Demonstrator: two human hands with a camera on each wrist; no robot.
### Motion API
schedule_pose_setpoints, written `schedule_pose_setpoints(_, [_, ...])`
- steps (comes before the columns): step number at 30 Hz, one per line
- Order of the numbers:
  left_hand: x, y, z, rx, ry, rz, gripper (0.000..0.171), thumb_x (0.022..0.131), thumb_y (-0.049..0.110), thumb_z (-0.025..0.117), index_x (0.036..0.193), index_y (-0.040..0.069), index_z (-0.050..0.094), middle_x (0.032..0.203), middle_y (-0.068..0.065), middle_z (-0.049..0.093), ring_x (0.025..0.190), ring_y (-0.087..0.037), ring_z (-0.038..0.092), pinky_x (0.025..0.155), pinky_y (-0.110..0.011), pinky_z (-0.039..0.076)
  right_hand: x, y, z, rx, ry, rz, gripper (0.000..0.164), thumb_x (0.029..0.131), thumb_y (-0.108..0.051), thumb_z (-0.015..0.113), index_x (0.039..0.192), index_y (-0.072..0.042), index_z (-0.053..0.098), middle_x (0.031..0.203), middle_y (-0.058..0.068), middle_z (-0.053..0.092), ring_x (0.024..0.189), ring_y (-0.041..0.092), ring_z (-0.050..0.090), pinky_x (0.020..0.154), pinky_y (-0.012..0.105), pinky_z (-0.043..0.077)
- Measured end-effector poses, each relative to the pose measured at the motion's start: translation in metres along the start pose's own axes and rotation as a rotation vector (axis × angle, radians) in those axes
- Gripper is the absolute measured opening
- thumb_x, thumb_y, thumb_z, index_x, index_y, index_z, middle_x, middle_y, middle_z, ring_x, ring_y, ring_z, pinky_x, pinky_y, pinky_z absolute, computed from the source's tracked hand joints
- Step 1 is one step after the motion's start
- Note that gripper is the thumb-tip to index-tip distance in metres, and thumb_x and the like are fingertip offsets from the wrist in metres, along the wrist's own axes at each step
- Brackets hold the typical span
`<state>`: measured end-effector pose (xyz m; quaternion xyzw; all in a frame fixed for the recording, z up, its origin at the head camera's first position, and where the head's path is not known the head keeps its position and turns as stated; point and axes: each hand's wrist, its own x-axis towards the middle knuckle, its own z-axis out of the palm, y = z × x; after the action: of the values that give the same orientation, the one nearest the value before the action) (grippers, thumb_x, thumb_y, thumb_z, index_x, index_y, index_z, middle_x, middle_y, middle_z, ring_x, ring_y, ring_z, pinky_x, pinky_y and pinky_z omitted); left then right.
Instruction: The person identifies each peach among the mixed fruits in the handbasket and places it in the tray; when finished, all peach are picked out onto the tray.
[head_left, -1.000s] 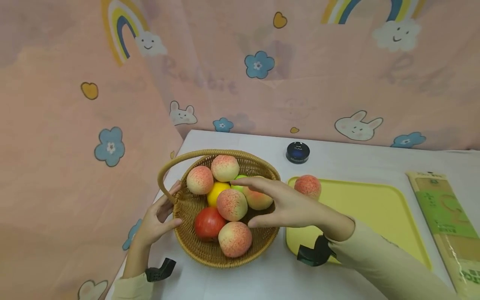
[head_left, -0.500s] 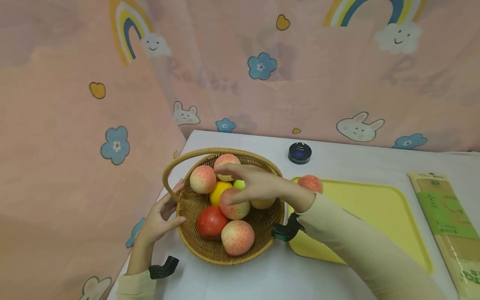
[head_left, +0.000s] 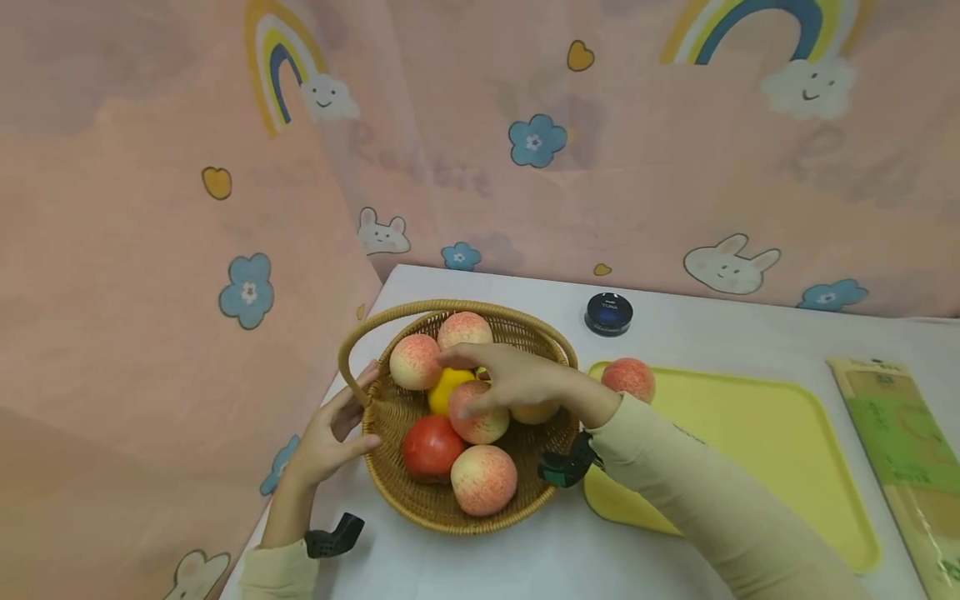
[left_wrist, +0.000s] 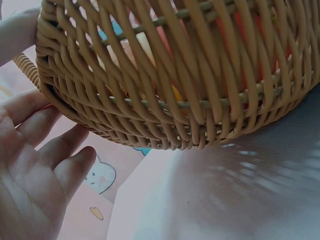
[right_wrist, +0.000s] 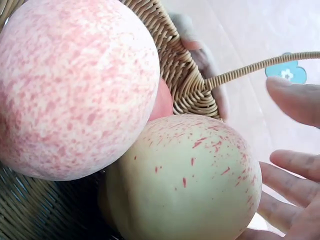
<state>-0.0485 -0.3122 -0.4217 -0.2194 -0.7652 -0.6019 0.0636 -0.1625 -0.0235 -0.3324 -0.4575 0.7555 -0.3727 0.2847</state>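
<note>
A wicker basket (head_left: pixel 420 512) with an arched handle holds several peaches, such as the front one (head_left: pixel 484 480), a red apple-like fruit (head_left: pixel 433 449) and a round yellow fruit (head_left: pixel 448 392). My left hand (head_left: pixel 327 437) touches the basket's left rim, its fingers along the outside wall and the thumb at the rim; the left wrist view shows these fingers (left_wrist: pixel 60 155) against the wicker. Above the fruit, my right hand (head_left: pixel 525 375) has its thumb and fingers spread around the middle peach (head_left: pixel 477 421). In the right wrist view, a pale peach (right_wrist: pixel 195 175) lies before the open fingers.
A yellow tray (head_left: pixel 742 450) lies right of the basket, with one peach (head_left: pixel 628 380) at its back left corner. Behind stands a dark round tin (head_left: pixel 608 314) marked TUNA. A long green and brown packet (head_left: pixel 900 442) lies at the far right. A patterned pink cloth (head_left: pixel 465 150) hangs behind.
My right hand has moved left from the basket's right side to over its middle, then slightly lower, covering the green fruit. My left hand has stayed at the rim. The head view has shifted slightly.
</note>
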Motion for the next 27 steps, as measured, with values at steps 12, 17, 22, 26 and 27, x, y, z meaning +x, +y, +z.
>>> schedule_pose_setpoints(12, [0.0011,0.0006,0.0006,-0.005,-0.001,-0.021,0.078,0.078,-0.007,0.071,0.144,-0.008,0.029,0.155,-0.024,0.018,0.141,-0.013,0.031,0.106,-0.020,0.037,-0.0018,0.0025,0.0042,-0.084,-0.029,0.032,0.067,0.077,-0.007,0.069,0.140,-0.010,0.044,0.141,0.009,0.049,0.130,0.025,0.045,0.109,0.043,0.035])
schedule_pose_setpoints(17, [0.0012,0.0024,0.0011,-0.009,-0.006,-0.023,0.078,0.078,-0.007,0.070,0.145,-0.008,0.029,0.155,-0.023,0.017,0.141,-0.012,0.029,0.106,-0.020,0.037,-0.0021,0.0040,0.0059,-0.125,-0.028,0.028,0.070,0.073,-0.007,0.071,0.138,-0.007,0.046,0.146,0.006,0.043,0.134,0.026,0.040,0.111,0.044,0.033])
schedule_pose_setpoints(22, [0.0010,-0.0010,0.0001,0.003,-0.004,-0.006,0.077,0.078,-0.008,0.070,0.144,-0.008,0.030,0.155,-0.025,0.018,0.141,-0.013,0.030,0.106,-0.020,0.037,-0.0017,0.0046,0.0055,-0.185,-0.032,0.012,0.062,0.072,-0.010,0.070,0.132,-0.004,0.054,0.151,0.004,0.037,0.139,0.027,0.033,0.113,0.046,0.030])
schedule_pose_setpoints(26, [0.0009,-0.0013,0.0000,0.006,-0.003,-0.003,0.077,0.078,-0.008,0.070,0.144,-0.008,0.030,0.154,-0.025,0.018,0.141,-0.013,0.031,0.106,-0.020,0.038,-0.0012,0.0052,0.0050,-0.186,-0.042,0.018,0.061,0.072,-0.010,0.069,0.131,-0.007,0.055,0.150,0.006,0.039,0.138,0.028,0.035,0.112,0.046,0.031])
schedule_pose_setpoints(27, [0.0010,-0.0010,0.0000,0.005,-0.003,-0.006,0.077,0.078,-0.008,0.070,0.144,-0.008,0.030,0.155,-0.025,0.018,0.141,-0.013,0.031,0.106,-0.020,0.038,-0.0009,0.0051,0.0047,-0.185,-0.044,0.023,0.060,0.073,-0.009,0.069,0.131,-0.007,0.055,0.149,0.006,0.040,0.137,0.027,0.036,0.112,0.045,0.031])
